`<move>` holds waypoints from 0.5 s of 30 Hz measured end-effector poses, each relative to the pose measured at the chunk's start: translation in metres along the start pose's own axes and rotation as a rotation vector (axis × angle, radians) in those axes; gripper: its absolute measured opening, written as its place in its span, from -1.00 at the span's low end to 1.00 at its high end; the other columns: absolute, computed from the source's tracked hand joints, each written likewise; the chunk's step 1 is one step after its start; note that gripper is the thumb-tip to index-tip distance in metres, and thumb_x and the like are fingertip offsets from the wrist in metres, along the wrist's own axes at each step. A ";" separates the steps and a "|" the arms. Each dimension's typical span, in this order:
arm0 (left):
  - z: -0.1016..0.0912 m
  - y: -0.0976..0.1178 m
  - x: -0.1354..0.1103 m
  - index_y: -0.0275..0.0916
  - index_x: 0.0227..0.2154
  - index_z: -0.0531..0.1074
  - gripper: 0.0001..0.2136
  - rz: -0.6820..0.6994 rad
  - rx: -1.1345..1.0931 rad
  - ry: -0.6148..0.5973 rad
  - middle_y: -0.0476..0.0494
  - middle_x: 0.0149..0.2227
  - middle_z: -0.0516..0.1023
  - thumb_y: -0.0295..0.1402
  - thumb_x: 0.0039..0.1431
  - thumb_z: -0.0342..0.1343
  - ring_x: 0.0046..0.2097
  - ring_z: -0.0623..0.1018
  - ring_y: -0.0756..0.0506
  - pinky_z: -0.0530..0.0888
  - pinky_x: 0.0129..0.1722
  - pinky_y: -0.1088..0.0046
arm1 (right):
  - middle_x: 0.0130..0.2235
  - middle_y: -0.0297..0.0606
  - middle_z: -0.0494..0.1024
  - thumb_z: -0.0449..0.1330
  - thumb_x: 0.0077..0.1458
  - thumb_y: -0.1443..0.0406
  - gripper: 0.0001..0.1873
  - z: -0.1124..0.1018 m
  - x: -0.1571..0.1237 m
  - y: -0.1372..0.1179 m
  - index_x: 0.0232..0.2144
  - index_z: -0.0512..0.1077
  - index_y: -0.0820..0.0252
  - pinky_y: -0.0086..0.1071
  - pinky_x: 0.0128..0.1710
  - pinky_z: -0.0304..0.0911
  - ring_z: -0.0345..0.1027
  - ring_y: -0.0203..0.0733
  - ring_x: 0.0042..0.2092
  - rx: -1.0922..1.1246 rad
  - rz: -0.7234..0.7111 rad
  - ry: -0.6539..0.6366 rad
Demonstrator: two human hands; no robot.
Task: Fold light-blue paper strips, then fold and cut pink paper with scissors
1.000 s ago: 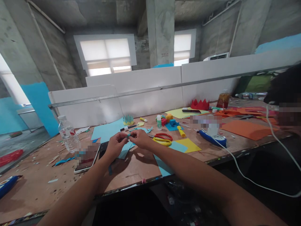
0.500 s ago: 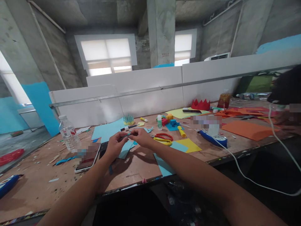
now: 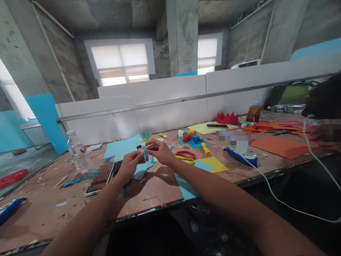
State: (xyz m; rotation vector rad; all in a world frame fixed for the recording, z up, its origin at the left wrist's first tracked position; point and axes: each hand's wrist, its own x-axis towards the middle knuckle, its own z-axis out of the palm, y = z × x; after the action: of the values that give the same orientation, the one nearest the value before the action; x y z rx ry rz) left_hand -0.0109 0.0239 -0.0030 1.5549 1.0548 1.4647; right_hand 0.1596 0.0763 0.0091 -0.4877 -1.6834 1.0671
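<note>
On the bench, a bottle stands left of the left hand with a phone nearer it, a crown sits beyond both hands, and scissors lie right of the right hand, glue stick behind them.

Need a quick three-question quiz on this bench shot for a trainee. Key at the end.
1. True or false: a small blue piece is between the left hand and the right hand.
2. Which is nearest the right hand? A) red crown B) water bottle C) scissors
3. Fill in: the far phone lies on a pale ____ sheet.

Key: 1. True. 2. C. 3. yellow.
</note>
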 end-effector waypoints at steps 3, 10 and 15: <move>0.001 0.001 0.000 -0.28 -0.38 0.52 -0.67 0.041 0.029 -0.021 -0.05 -0.46 0.55 -0.05 0.10 0.22 -0.40 0.52 -0.04 0.51 -0.28 0.37 | -0.32 -0.24 0.62 0.37 -0.11 0.32 -0.61 0.001 0.000 -0.001 -0.15 0.48 0.20 -0.28 -0.15 0.35 0.51 -0.17 -0.25 0.037 0.008 0.003; 0.003 0.003 -0.001 -0.22 -0.43 0.40 -0.70 0.139 0.160 -0.030 0.03 -0.53 0.44 -0.06 0.19 0.12 -0.45 0.44 -0.02 0.41 -0.36 0.41 | -0.32 -0.24 0.62 0.41 -0.16 0.29 -0.56 0.003 -0.002 -0.005 -0.16 0.49 0.20 -0.27 -0.14 0.36 0.51 -0.16 -0.24 0.094 0.032 -0.014; 0.005 0.009 -0.008 -0.20 -0.49 0.38 -0.69 0.180 0.299 -0.051 0.00 -0.52 0.47 -0.10 0.25 0.05 -0.43 0.45 -0.05 0.37 -0.35 0.41 | -0.32 -0.24 0.62 0.42 -0.18 0.28 -0.55 0.003 -0.003 -0.007 -0.16 0.49 0.21 -0.30 -0.17 0.36 0.51 -0.16 -0.23 0.123 0.050 -0.019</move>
State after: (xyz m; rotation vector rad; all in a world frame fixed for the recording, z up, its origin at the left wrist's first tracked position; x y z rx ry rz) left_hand -0.0050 0.0133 0.0019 1.9305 1.1701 1.4245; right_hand 0.1593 0.0690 0.0132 -0.4432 -1.6178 1.2070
